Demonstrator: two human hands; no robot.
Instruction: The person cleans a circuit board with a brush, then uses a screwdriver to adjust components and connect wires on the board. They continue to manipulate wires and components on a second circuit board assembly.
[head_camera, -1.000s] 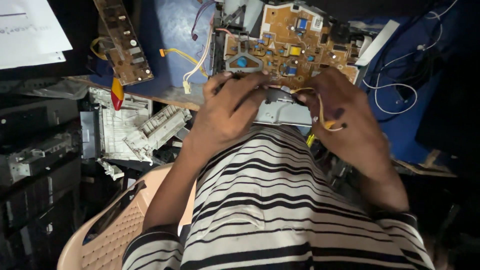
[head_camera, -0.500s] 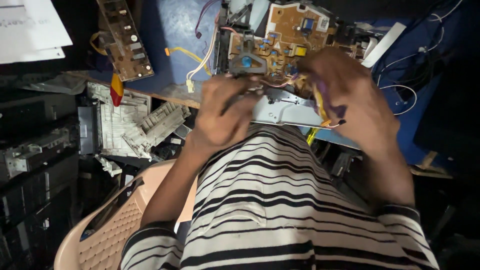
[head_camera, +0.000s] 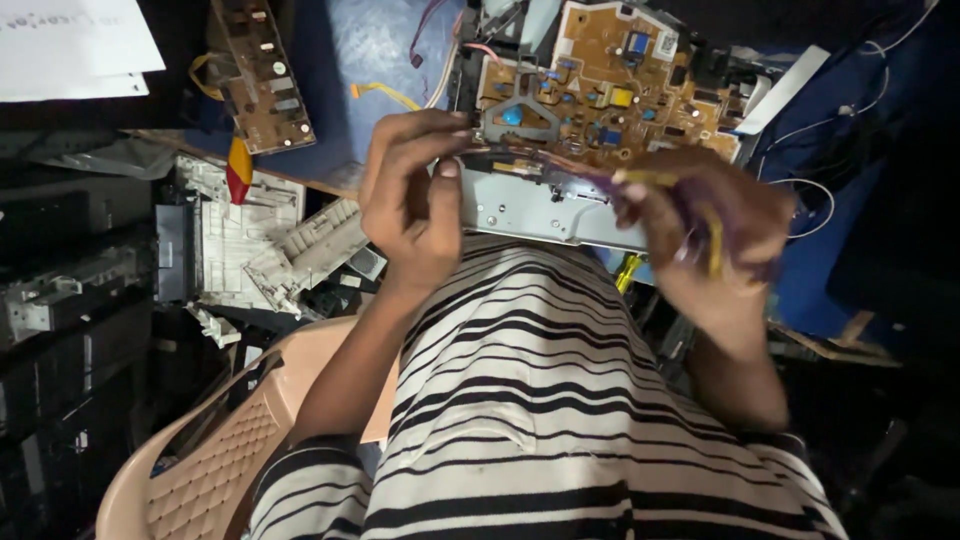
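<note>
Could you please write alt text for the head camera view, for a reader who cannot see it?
Seen from above, a person in a striped shirt holds a bundle of thin wires between the left hand and right hand, over a tan circuit board on a grey metal frame. A smaller board lies farther left.

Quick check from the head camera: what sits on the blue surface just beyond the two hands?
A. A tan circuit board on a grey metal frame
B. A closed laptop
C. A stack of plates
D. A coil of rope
A: beyond the left hand and right hand, a tan circuit board with coloured parts sits on a grey metal frame.
</note>
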